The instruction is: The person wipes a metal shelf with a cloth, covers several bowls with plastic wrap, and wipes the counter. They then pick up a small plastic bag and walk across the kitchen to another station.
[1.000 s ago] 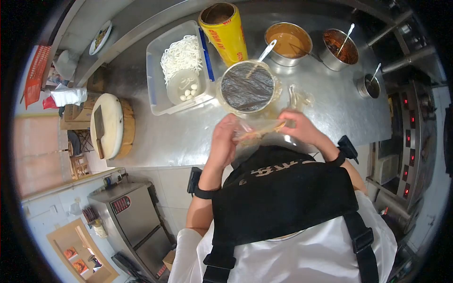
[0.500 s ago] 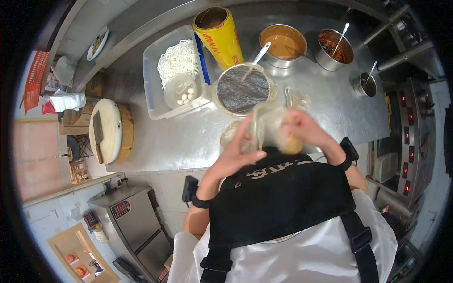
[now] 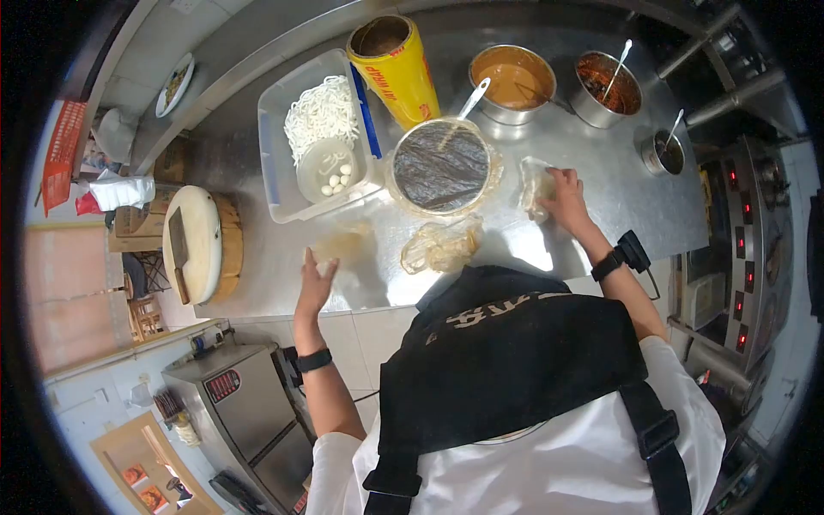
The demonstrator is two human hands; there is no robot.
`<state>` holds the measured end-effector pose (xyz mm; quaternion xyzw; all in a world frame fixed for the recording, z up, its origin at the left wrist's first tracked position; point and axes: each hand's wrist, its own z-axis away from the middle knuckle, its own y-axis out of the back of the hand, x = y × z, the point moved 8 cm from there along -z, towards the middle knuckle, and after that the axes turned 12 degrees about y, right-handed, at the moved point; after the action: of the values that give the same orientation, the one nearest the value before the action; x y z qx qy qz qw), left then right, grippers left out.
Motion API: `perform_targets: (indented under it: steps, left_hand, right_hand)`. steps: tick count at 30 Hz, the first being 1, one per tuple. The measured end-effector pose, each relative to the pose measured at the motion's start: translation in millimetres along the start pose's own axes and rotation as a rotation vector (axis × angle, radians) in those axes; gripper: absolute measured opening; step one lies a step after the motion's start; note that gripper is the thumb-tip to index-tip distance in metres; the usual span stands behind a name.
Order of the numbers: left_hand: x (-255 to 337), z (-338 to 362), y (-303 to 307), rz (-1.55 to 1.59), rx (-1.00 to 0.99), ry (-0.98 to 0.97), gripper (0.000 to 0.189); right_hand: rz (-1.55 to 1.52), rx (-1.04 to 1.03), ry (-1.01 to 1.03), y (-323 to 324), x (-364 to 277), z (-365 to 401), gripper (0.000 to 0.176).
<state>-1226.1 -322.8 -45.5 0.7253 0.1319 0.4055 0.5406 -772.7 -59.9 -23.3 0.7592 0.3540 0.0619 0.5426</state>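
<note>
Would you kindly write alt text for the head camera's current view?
A person's right hand is at a clear bag on a steel counter; the left hand is beside a blurred pale item. Beyond them are a film-covered pot, noodles and sauce pots.

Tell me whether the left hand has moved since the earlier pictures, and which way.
Yes, the left hand has moved to the person's left, away from the film-covered pot and closer to the chopping block.

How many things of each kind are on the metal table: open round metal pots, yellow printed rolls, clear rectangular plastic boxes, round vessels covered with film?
Open round metal pots: 3
Yellow printed roll: 1
Clear rectangular plastic box: 1
Film-covered round vessel: 1
Total: 6
</note>
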Motion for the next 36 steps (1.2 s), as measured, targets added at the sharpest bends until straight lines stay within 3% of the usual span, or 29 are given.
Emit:
perform_targets:
  steps: [1,3,4,5,6,8,10,11,12,13,15,17,18,19,20,21,22,24,25,27,32,34,35,36]
  left_hand:
    - [7,-2,2,0.002,0.002,0.001,0.039]
    - [24,-1,-5,-0.045,-0.265,0.224,0.039]
    - [43,0,6,-0.043,-0.265,0.224,0.039]
    - [66,-1,28,-0.209,-0.143,0.188,0.035]
    - [91,0,47,-0.375,-0.02,0.148,0.032]
    - [142,8,49,0.126,-0.142,0.072,0.031]
    - [235,36,34,0.505,-0.444,-0.152,0.041]
    - [289,58,39,0.609,-0.579,-0.383,0.048]
    - [330,77,37,0.469,-0.595,-0.571,0.058]
    - [348,92,29,0.499,-0.668,-0.666,0.062]
    - [364,92,21,0.514,-0.648,-0.763,0.052]
    - [359,82,5,0.64,-0.749,-0.739,0.037]
    - [348,70,6,0.797,-0.683,-0.559,0.016]
    - [345,70,7,0.795,-0.69,-0.567,0.016]
    - [330,61,-1,0.746,-0.684,-0.359,0.013]
    - [313,53,-9,0.694,-0.67,-0.149,0.015]
    - [309,51,-10,0.692,-0.668,-0.148,0.015]
    - [289,44,-19,0.805,-0.693,0.102,0.026]
    - [290,43,-18,0.804,-0.69,0.101,0.026]
    - [288,46,-23,1.347,-0.828,0.381,0.032]
    - [295,58,-20,1.664,-1.07,0.535,0.037]
    - [309,78,-27,1.802,-1.428,0.67,0.035]
    - [312,82,-29,1.8,-1.43,0.67,0.035]
    - [320,92,-34,1.609,-1.469,0.562,0.036]
  right_hand:
    - [0.001,0.001,0.002,-8,18,4,0.023]
    - [-0.433,-0.335,-0.258,-54,65,20,0.022]
    - [-0.738,-0.309,-0.364,-45,64,20,0.015]
    - [-0.736,-0.311,-0.365,-27,59,16,0.015]
    - [-0.936,-0.264,-0.385,-9,48,10,0.012]
    - [-1.198,-0.232,-0.413,19,24,1,0.007]
    - [-1.214,-0.262,-0.382,24,5,3,0.007]
    - [-1.233,-0.288,-0.35,25,-9,2,0.007]
    - [-1.206,-0.292,-0.248,30,-30,-3,0.008]
    - [-1.118,-0.302,-0.111,43,-58,-12,0.008]
    - [-1.235,-0.321,-0.028,50,-88,-17,0.009]
    - [-1.323,-0.345,-0.149,46,-80,-12,0.009]
    - [-1.411,-0.371,-0.271,41,-74,-7,0.009]
    - [-1.41,-0.361,-0.275,41,-66,-3,0.009]
    - [-1.474,-0.355,-0.337,39,-55,3,0.009]
    - [-1.538,-0.354,-0.397,36,-50,6,0.01]
    - [-1.6,-0.252,-0.415,42,-48,2,0.01]
    - [-1.612,-0.185,-0.446,39,-36,7,0.01]
    - [-1.618,-0.117,-0.479,38,-26,9,0.011]
    - [-1.647,-0.052,-0.517,34,-18,13,0.011]
    - [-1.731,0.062,-0.62,25,-3,19,0.012]
    - [-1.775,-0.032,-0.677,16,-7,23,0.008]
    - [-1.775,-0.03,-0.678,9,-1,26,0.008]
    - [-1.607,-0.14,-0.608,-1,8,31,0.006]
